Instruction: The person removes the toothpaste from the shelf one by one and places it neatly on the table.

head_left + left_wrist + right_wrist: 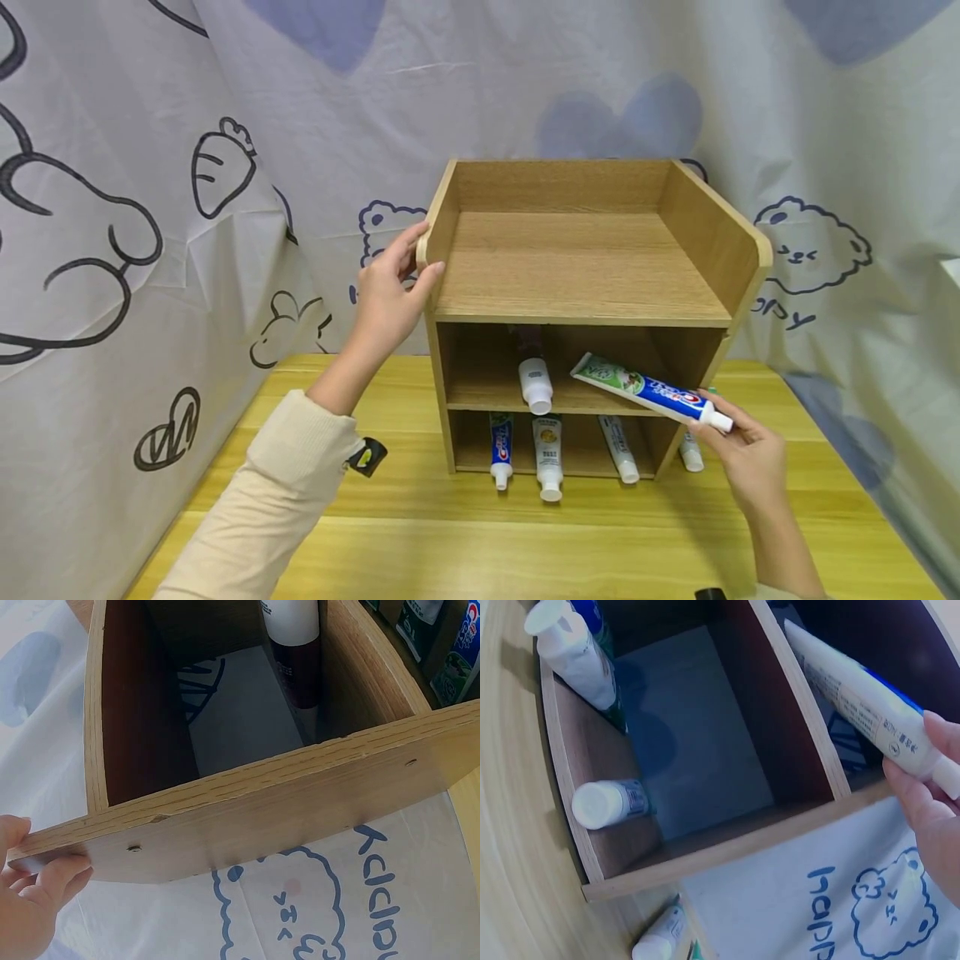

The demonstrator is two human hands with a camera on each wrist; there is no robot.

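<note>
A small wooden shelf [585,258] stands on the table. My left hand [386,296] grips the front upper corner of its left side panel, thumb and fingers on either side of the board. Near its white cap, my right hand [750,462] pinches a blue, green and white toothpaste tube [637,387]. The tube's flat tail points into the middle compartment, as the tube [862,697] also shows in the right wrist view. On the middle shelf lies a dark tube with a white cap [536,387], its back end in shadow.
In the bottom compartment lie a blue toothpaste tube [501,446], a white tube with a yellow mark [549,454] and a slimmer white tube [618,450], caps forward. Another white-capped tube [692,452] is on the table beside the shelf's right side. A printed curtain [480,100] hangs behind.
</note>
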